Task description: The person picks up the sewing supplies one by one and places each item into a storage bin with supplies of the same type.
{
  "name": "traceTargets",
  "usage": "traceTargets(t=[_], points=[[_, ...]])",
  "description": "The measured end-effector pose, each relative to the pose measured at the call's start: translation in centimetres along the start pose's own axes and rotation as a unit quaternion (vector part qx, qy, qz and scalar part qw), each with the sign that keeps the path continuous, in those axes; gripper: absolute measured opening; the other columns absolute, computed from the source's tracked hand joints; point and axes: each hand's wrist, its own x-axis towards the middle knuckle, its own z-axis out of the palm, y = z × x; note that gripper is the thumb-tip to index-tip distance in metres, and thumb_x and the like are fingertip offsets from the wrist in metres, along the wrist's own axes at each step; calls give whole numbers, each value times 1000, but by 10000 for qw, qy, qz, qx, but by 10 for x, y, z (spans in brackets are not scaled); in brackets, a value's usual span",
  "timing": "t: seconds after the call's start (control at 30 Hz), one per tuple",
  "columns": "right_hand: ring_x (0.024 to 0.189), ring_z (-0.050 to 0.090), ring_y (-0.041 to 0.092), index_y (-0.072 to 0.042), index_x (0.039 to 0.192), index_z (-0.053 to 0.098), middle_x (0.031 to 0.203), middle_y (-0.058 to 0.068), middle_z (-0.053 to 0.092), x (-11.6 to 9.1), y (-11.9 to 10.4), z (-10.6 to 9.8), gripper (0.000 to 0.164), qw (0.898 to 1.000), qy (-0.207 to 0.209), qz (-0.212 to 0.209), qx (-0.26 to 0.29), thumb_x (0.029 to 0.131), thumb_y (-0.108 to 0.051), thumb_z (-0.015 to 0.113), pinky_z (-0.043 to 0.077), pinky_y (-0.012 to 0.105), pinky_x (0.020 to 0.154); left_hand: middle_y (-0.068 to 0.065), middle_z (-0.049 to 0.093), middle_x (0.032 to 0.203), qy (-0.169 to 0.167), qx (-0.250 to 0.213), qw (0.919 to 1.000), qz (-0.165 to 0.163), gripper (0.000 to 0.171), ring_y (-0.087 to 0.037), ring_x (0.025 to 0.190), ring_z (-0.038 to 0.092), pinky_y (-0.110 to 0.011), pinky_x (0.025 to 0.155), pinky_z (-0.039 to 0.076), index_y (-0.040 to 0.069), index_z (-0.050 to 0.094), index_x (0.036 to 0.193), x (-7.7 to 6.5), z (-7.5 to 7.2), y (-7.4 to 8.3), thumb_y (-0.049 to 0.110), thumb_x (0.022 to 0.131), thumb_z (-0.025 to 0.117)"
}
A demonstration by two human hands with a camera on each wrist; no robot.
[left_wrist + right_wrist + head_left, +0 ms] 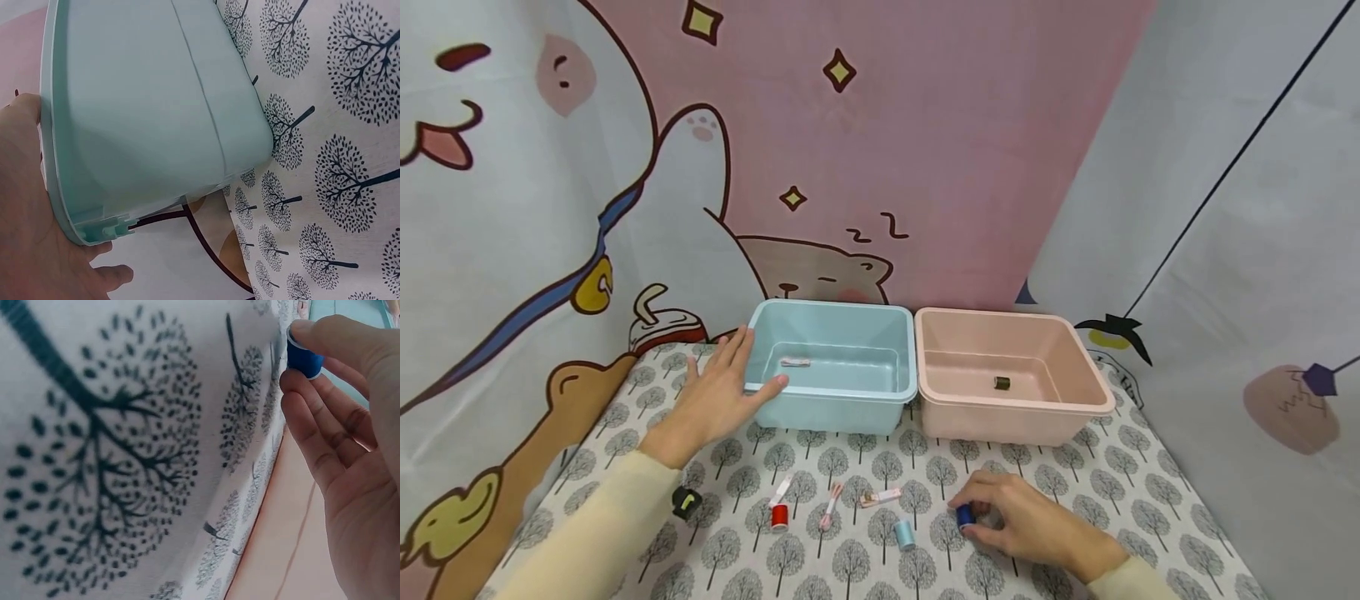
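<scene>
Right grip [1018,512], lower right, pinched round blue thread spool [966,516]; left grip [717,402] splayed against blue bin [831,413], pink bin [1007,422] beside

Blue spool [305,362] in head, right-wrist views

"How many spools [779,517] are being counted?"
"Four: three outside the bins [827,412], one inside."
"And the small bundles [831,507]?"
"Four are being counted too, three outside, one inside."
"Bins and hands [718,404]?"
"Two of each are being shown."
</scene>
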Motion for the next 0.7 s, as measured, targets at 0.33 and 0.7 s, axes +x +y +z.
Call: traceTargets(t=[0.33, 0.7], points=[[100, 76, -1, -12, 131, 85, 120, -4, 82, 4, -7, -11, 31, 9979, 389, -386, -333, 100, -13, 93, 70, 22, 81, -17, 3, 198, 59, -45, 10000, -45, 117, -54, 182, 10, -95, 134, -2, 7, 6, 188, -1, 2, 0, 86, 112, 45], [103, 80, 4, -20, 129, 85, 121, -10, 83, 14, -14, -40, 43, 9866, 1082, -707, -992, 89, -10, 100, 70, 24, 91, -18, 5, 198, 111, -145, 9998, -76, 116, -56, 181, 11, -97, 132, -2, 6, 8, 188, -2, 0, 6, 84, 112, 47]])
